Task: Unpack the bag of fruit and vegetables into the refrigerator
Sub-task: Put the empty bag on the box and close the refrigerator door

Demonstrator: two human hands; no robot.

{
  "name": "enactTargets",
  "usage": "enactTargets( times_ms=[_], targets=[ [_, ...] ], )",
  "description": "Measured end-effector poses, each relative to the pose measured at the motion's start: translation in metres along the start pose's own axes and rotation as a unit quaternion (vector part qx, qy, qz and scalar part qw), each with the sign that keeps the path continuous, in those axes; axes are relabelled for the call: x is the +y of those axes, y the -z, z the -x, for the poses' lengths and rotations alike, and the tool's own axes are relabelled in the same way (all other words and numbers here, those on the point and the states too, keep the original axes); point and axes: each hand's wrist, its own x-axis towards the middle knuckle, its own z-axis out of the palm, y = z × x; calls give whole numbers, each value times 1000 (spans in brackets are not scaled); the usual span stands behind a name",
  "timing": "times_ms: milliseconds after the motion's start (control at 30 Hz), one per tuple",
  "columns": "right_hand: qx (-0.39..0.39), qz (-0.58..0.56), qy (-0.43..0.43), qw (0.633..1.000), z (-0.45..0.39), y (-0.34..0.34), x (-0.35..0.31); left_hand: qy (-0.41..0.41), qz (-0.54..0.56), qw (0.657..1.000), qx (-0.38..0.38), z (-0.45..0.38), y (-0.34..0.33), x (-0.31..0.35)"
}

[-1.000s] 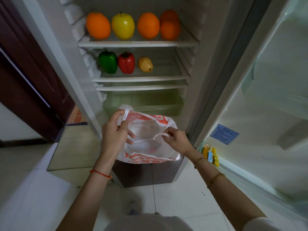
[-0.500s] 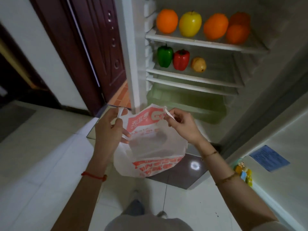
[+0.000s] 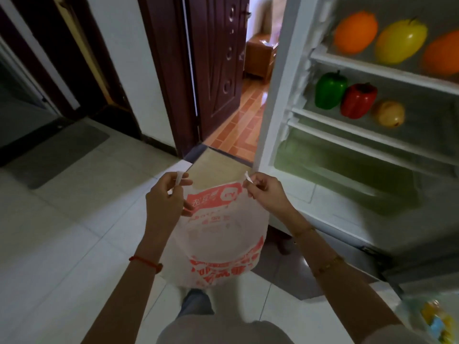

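A white plastic bag (image 3: 218, 239) with red print hangs flat and limp in front of me. My left hand (image 3: 164, 199) pinches its left handle and my right hand (image 3: 267, 194) pinches its right handle. At the right stands the open refrigerator (image 3: 278, 100). Its upper shelf carries an orange (image 3: 355, 32), a yellow apple (image 3: 400, 40) and another orange (image 3: 442, 55). The shelf below holds a green pepper (image 3: 329, 89), a red pepper (image 3: 357, 100) and a small yellow fruit (image 3: 388, 112).
A greenish crisper drawer (image 3: 347, 177) sits under the shelves. A dark wooden door (image 3: 213, 70) stands open to a room with an orange floor. A grey mat (image 3: 57, 150) lies at the left. Small coloured packets (image 3: 437, 319) sit at the lower right.
My view has swung left, so the refrigerator now sits at the right edge. Both hands have drawn the bag away from the fridge and stretched it flatter between them.
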Motion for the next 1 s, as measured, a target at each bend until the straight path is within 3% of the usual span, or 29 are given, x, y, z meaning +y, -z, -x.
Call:
enactTargets(
  times_ms=[167,533,833,1000],
  targets=[
    [-11,43,8,999,-48,-40,-19,16,-3,1000,0,-51,23,-23],
    [53,168,23,984,-136,-87,-26,26,-41,996,-81,-167,38,-55],
    [135,266,-36,954,-204,-104,-22,58,-95,986,-122,-227,16,-72],
    [140,309,-81,937,-244,-106,-3,63,-150,978,-134,-257,-14,-86]
  ],
)
